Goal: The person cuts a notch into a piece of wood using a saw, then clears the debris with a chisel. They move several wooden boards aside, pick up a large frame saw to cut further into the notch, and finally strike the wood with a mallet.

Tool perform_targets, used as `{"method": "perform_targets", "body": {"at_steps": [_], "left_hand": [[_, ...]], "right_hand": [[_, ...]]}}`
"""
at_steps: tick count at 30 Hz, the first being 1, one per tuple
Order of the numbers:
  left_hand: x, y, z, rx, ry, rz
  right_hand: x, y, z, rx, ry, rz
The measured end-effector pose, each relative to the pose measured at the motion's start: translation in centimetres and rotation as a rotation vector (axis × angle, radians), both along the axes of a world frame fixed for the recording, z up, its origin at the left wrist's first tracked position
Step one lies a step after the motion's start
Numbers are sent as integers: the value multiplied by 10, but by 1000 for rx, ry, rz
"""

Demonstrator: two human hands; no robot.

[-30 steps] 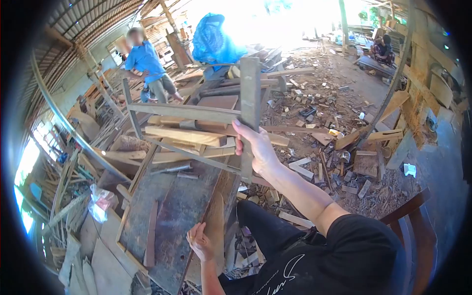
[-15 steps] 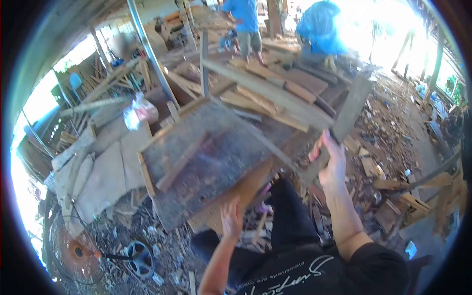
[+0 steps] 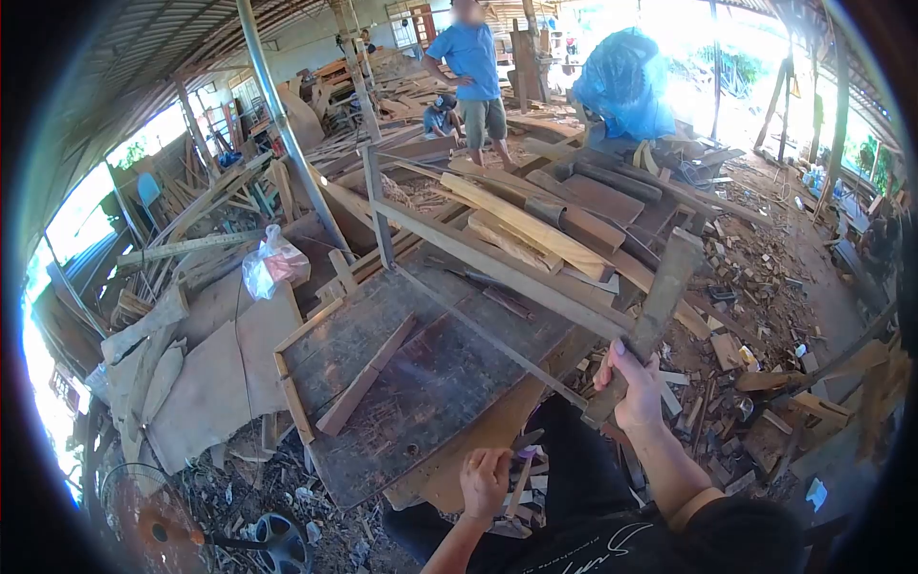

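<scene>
My right hand [image 3: 639,387] is closed around the end post of a wooden frame saw [image 3: 512,266], beside its long middle beam. The saw's thin blade stretches over a dark, worn workbench [image 3: 421,383] from the far post back towards my right hand. At the bench's near edge, my left hand [image 3: 486,483] has its fingers curled together. A short dark flat piece [image 3: 527,440] sticks out by those fingertips; what it is cannot be made out. On the bench top lies a narrow brown wood strip [image 3: 366,375], left of the saw blade.
Wooden boards [image 3: 535,220] are piled beyond the bench. A plastic bag [image 3: 275,263] sits at the left, and a fan [image 3: 153,526] stands lower left. Wood scraps [image 3: 755,268] litter the ground at right. A person in blue [image 3: 469,62] stands behind; another person [image 3: 441,117] is low down.
My left hand has shifted right and lower in view, its fingers now curled. The saw in my right hand has tipped slightly, its far post lower, and the camera view has tilted up.
</scene>
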State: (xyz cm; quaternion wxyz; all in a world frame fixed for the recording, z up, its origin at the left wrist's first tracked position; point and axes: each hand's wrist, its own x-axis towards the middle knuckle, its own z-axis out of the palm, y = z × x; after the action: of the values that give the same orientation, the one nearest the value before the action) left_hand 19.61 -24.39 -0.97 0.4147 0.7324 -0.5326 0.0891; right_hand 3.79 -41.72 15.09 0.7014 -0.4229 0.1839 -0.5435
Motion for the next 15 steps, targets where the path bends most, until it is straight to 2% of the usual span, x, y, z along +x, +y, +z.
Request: {"method": "perform_targets", "body": {"at_steps": [2,3,5,8,13,15], "left_hand": [[-13,-16,43,-74,234,-108],[-18,-24,60,-81,228,-112],[-24,-39,93,-218,380,-197],[-23,-57,132,-317,394,-265],[-21,-79,159,-414,347,-290],[-25,-87,161,-449,558,-312]], "right_hand": [[1,6,-4,-43,15,-9],[0,8,-9,-24,13,-10],[0,13,-18,-51,9,-20],[-1,22,-18,-84,23,-20],[-6,35,-34,-25,145,-42],[-10,38,-48,-46,226,3]]}}
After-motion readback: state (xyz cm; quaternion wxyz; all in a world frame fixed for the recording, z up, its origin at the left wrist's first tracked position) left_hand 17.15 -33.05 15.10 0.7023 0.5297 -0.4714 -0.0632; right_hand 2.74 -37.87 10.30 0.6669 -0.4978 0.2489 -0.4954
